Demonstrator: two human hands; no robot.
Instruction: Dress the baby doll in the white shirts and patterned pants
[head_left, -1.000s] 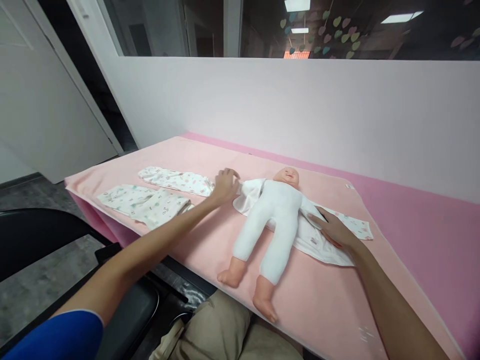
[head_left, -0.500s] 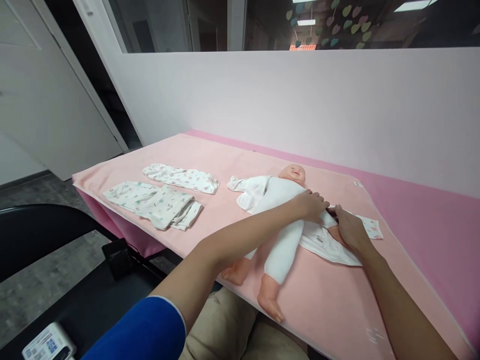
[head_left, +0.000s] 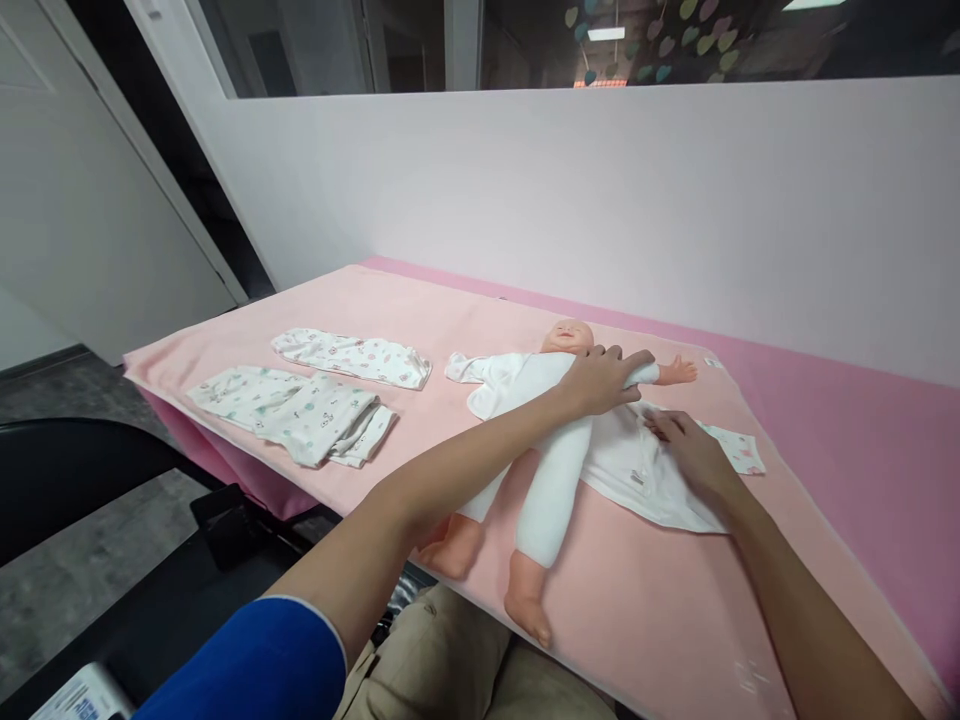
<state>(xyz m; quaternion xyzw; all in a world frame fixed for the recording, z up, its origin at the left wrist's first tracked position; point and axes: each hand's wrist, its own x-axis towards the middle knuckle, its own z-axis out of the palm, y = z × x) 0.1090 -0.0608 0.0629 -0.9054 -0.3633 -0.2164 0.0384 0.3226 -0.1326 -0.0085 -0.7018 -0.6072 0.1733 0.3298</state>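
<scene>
A baby doll in white clothing lies on its back on the pink blanket, head toward the wall, bare feet near the front edge. My left hand wraps around the doll's upper arm, on the right side of its chest. Beyond my fingers, the doll's bare forearm and hand stick out to the right. Spread beside the doll is a white baby shirt with a patterned sleeve. My right hand rests on this shirt, its fingertips closed at the fabric near the sleeve.
Patterned baby trousers and another folded printed garment lie on the left of the pink blanket. A white wall stands behind the table. A black chair is at lower left.
The doll's arm has swung up and outward from beside the shirt. My left hand has shifted up and left with it. My right hand has let go of the arm and is now on the shirt.
</scene>
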